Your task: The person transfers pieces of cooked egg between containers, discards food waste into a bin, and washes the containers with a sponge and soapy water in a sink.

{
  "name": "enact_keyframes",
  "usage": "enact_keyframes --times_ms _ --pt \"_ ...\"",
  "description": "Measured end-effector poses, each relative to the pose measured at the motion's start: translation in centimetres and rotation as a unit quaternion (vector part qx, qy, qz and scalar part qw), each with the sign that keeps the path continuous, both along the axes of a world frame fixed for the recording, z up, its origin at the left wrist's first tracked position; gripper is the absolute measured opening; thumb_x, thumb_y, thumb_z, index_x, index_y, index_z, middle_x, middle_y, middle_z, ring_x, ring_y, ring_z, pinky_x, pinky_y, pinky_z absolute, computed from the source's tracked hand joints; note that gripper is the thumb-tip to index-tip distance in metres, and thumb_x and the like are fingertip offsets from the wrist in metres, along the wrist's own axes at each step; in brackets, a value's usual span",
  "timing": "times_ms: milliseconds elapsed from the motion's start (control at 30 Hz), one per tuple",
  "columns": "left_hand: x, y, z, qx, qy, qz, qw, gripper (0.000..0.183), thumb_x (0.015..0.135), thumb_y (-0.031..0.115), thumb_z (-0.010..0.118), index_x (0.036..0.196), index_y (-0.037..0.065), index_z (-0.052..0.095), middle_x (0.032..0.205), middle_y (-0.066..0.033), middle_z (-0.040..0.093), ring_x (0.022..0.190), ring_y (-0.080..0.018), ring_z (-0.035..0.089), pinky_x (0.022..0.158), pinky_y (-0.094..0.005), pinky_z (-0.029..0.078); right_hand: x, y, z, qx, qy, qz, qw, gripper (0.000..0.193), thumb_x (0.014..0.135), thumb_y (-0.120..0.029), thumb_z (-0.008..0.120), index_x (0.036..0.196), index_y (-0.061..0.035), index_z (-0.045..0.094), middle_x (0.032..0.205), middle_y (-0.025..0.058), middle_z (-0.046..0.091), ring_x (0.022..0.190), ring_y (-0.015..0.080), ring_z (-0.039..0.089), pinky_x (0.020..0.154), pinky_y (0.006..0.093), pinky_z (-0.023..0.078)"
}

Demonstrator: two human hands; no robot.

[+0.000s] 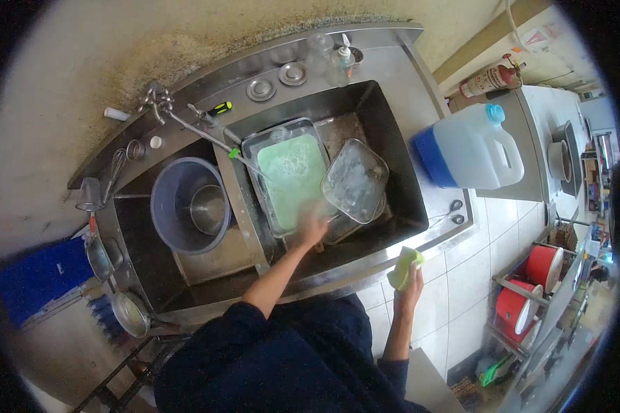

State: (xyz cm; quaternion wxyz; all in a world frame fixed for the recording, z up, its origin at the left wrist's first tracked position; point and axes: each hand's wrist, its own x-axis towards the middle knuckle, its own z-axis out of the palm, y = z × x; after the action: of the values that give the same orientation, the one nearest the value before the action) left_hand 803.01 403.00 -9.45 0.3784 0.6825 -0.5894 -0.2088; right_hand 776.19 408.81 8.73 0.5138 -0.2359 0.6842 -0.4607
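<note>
Left hand over a tray of green suds, right hand with a sponge outside the sink.
From the left, a whisk [115, 168] lies by a sink where a grey-blue tub [164, 199] holds a metal bowl [198, 208]; in the next basin [375, 113], a rectangular tray [262, 138] contains pale green, foamy liquid [293, 165], the left hand [313, 226] blurred at its near right corner, so I cannot tell whether those fingers grip anything; just beside it a soapy rounded container [377, 180] sits tilted; farther right, the right hand [411, 277] has its fingers closed around a light green sponge [398, 270] beyond the front edge; a jug [461, 148] with blue liquid stands on the surface [420, 89], black-handled scissors [456, 205] near it.
</note>
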Motion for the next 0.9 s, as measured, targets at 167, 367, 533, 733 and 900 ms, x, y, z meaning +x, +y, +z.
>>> enact_keyframes --times_ms 167,367,533,733,900 --pt "5.5 2.8 -8.6 0.337 -0.015 0.339 0.878 0.064 0.083 0.016 0.063 0.138 0.001 0.035 0.137 -0.0223 0.041 0.120 -0.0380 0.047 0.100 -0.0474 0.040 1.4 -1.2 0.9 0.024 0.010 0.028 0.999 0.040 0.100 -0.032 0.046 0.122 0.0006 0.056 0.102 0.0066 0.059 0.087 0.0134 0.056 0.072 0.0277 0.047" --pt "10.2 2.6 -16.3 0.484 0.147 0.295 0.811 0.069 0.089 0.024 0.059 0.145 0.001 0.025 0.143 -0.0216 0.036 0.126 -0.0354 0.043 0.099 -0.0460 0.043 2.9 -2.7 0.8 0.033 -0.002 0.056 0.998 0.043 0.098 -0.036 0.049 0.120 0.0005 0.057 0.092 0.0041 0.059 0.078 0.0111 0.053 0.065 0.0250 0.044" --pt "7.2 2.8 -10.1 0.362 0.237 0.344 0.833 0.037 0.093 0.026 0.047 0.117 -0.002 0.053 0.121 -0.0249 0.055 0.115 -0.0386 0.052 0.092 -0.0456 0.041 3.8 -4.2 -0.2 0.024 0.087 0.103 0.991 0.041 0.098 -0.037 0.051 0.114 -0.0007 0.060 0.087 0.0038 0.058 0.075 0.0103 0.052 0.063 0.0250 0.044" --pt "10.4 9.0 -7.4 0.153 0.111 0.249 0.950 0.035 0.100 0.026 0.038 0.118 -0.002 0.045 0.113 -0.0235 0.052 0.107 -0.0352 0.050 0.097 -0.0446 0.037 14.6 -8.2 -2.9 -0.190 0.106 0.386 0.897 0.017 0.091 -0.012 0.061 0.100 0.0017 0.065 0.094 0.0131 0.063 0.086 0.0208 0.059 0.077 0.0314 0.045" --pt "6.2 6.1 8.6 0.244 0.474 0.191 0.824 0.049 0.099 0.015 0.034 0.145 0.005 0.020 0.136 -0.0164 0.039 0.125 -0.0272 0.042 0.106 -0.0367 0.035 20.4 -8.1 -7.4 -0.337 0.128 0.525 0.771 0.027 0.087 -0.014 0.063 0.110 0.0004 0.063 0.115 0.0203 0.060 0.106 0.0380 0.056 0.095 0.0416 0.043"
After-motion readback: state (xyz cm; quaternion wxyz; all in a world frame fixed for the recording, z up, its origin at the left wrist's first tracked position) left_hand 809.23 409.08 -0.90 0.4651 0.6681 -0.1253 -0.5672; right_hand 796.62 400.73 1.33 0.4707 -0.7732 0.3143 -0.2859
